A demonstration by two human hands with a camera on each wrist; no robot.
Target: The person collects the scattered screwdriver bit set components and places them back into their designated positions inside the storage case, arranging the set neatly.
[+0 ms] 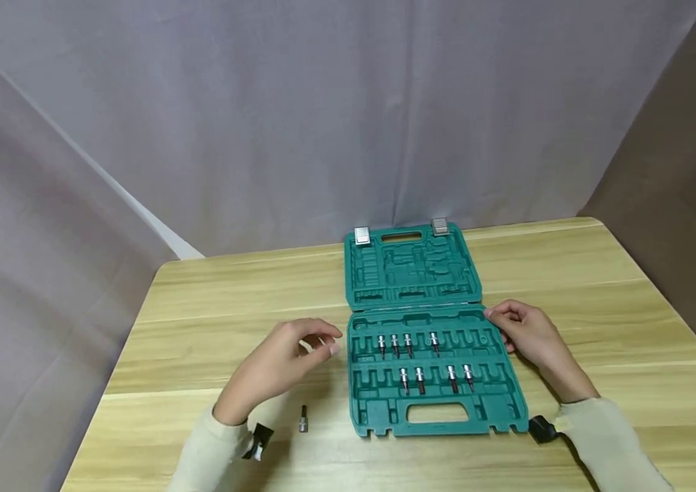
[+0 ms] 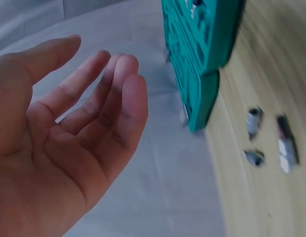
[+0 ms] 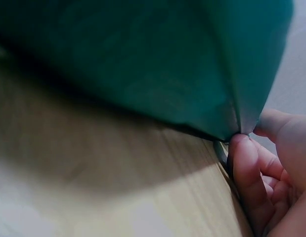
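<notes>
A green plastic tool case lies open on the wooden table, its lid flat behind the base. Several metal bits stand in two rows of slots in the base. My left hand hovers just left of the case with relaxed fingers and holds nothing; the left wrist view shows its bare palm beside the case. My right hand is at the case's right edge near the hinge. In the right wrist view, thumb and fingertip pinch a corner of the case.
A loose bit lies on the table left of the case, below my left hand. The left wrist view shows three small loose pieces there, blurred. A grey cloth backdrop hangs behind and to the left. The table edge runs close on the right.
</notes>
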